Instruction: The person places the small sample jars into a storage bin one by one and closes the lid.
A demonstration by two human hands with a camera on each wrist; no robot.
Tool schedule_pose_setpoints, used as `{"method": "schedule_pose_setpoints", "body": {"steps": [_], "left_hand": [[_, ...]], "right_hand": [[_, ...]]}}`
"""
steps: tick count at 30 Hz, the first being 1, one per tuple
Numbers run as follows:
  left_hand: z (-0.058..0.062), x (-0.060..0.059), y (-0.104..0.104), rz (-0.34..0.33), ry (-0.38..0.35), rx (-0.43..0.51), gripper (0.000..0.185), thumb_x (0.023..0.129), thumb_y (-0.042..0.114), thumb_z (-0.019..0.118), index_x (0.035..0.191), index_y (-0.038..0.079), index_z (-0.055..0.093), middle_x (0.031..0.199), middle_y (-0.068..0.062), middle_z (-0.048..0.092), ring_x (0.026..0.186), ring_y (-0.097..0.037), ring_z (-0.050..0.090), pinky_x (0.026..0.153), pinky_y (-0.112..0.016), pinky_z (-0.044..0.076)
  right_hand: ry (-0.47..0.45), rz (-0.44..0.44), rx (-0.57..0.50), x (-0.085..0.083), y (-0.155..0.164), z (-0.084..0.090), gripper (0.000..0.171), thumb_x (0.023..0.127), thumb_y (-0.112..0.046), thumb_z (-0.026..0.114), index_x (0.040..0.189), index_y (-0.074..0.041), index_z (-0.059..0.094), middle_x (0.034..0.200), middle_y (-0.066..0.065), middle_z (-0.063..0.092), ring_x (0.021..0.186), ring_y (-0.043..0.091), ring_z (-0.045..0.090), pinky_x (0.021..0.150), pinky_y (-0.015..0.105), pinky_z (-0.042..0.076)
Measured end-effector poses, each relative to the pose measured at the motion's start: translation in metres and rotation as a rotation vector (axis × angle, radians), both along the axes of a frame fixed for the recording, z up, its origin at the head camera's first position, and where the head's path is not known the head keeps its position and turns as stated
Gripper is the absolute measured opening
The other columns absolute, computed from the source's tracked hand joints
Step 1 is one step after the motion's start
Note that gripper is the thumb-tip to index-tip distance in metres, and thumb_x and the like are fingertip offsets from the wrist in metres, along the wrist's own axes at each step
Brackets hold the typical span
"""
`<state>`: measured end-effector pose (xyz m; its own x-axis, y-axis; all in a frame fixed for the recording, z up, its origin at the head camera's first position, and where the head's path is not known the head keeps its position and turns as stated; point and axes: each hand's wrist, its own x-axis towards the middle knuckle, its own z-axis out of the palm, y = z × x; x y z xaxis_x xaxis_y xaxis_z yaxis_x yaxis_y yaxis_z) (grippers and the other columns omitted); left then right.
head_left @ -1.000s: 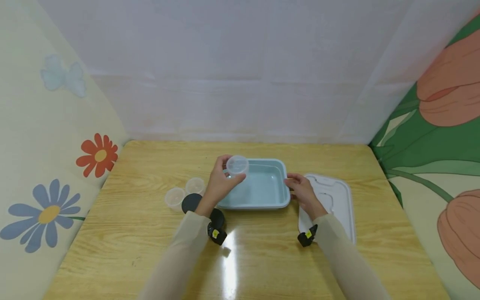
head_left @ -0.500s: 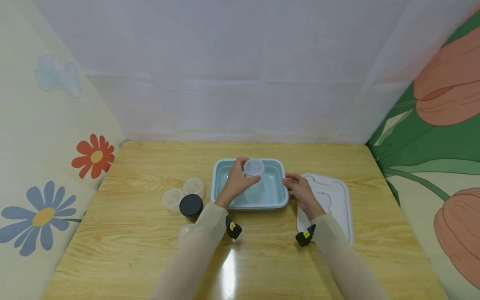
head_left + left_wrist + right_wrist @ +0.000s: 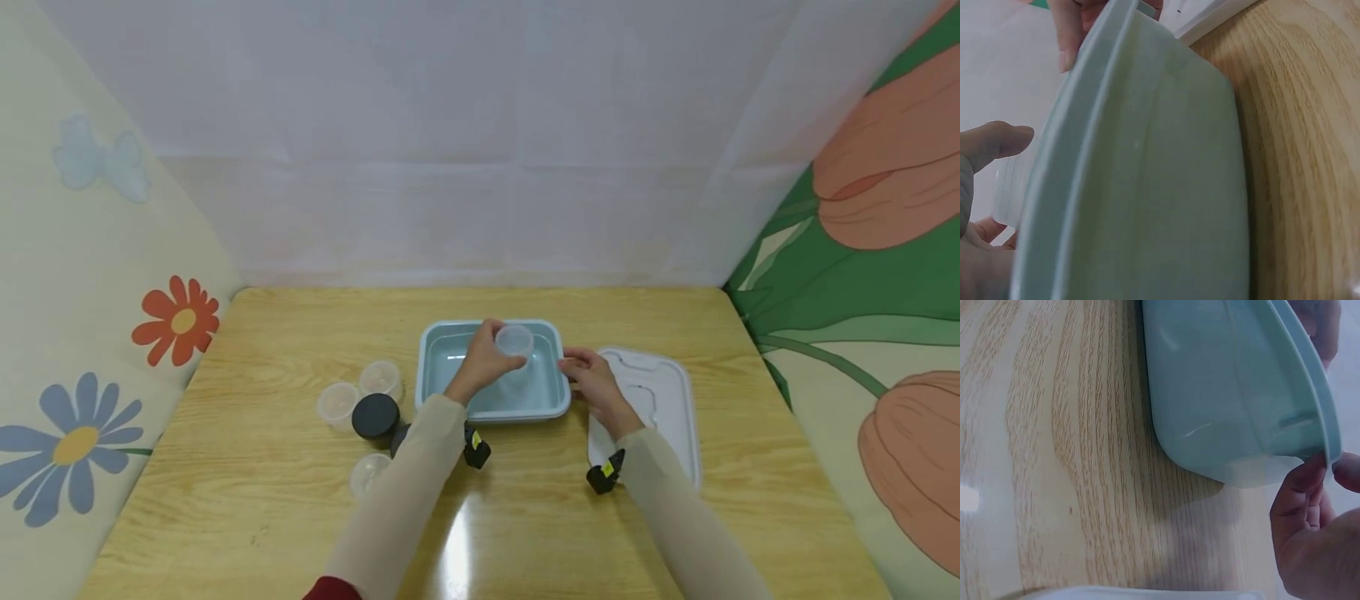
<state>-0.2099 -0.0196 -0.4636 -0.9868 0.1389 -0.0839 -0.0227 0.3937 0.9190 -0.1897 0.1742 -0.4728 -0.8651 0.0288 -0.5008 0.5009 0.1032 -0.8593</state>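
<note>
While our left hand (image 3: 480, 364) grips a small clear plastic cup (image 3: 514, 341) and holds it over the inside of the pale blue rectangular container (image 3: 450, 367), our right hand (image 3: 592, 385) pinches that container's right rim, just left of the white lid (image 3: 663, 400) lying flat on the wooden table (image 3: 525, 517)

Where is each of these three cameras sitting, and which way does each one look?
Head: worn on the head, looking forward and down at the table; both sleeved arms show, the left hand holding a small clear cup over the blue tub.
Left wrist: low beside the tub's outer wall; thumb shows.
Right wrist: low by the tub's corner; the right hand pinches its rim.
All three views share the tub.
</note>
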Motion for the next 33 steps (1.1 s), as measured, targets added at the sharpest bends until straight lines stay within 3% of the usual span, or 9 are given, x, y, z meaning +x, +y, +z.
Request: {"method": "schedule_pose_setpoints", "body": {"steps": [5,17,26,33], "left_hand": [[-0.008,-0.003,0.005,-0.011,-0.011,-0.019,0.064,0.069,0.004,0.079,0.123,-0.002,0.045,0.122,-0.021,0.056,0.109,-0.034,0.055,0.096,-0.045,0.046],[-0.027,-0.007,0.015,-0.037,0.046,-0.064,0.065,0.066,0.001,0.081,0.119,-0.006,0.044,0.116,-0.023,0.056,0.106,-0.035,0.054,0.097,-0.044,0.045],[-0.032,-0.006,0.02,-0.026,0.069,-0.066,0.065,0.065,0.002,0.082,0.117,-0.005,0.044,0.115,-0.024,0.056,0.107,-0.034,0.054,0.098,-0.044,0.044],[-0.033,-0.006,0.025,-0.021,0.055,-0.052,0.066,0.065,0.001,0.082,0.118,-0.006,0.044,0.116,-0.024,0.056,0.109,-0.035,0.053,0.1,-0.044,0.043]], "right_hand": [[0.0,0.0,0.003,-0.002,0.0,-0.001,0.04,0.096,-0.017,0.055,0.135,-0.01,0.047,0.116,0.006,0.059,0.088,0.012,0.056,0.067,0.023,0.048],[0.014,-0.013,-0.017,0.001,-0.001,-0.002,0.038,0.097,-0.015,0.055,0.134,-0.009,0.048,0.109,0.004,0.058,0.087,0.012,0.056,0.066,0.024,0.048],[0.007,-0.008,-0.015,0.002,-0.004,-0.002,0.04,0.096,-0.015,0.055,0.135,-0.009,0.047,0.114,0.006,0.058,0.089,0.012,0.057,0.067,0.023,0.049],[0.025,-0.015,-0.021,0.003,-0.003,-0.002,0.039,0.096,-0.014,0.055,0.133,-0.008,0.048,0.109,0.005,0.059,0.085,0.011,0.058,0.065,0.024,0.05]]}}
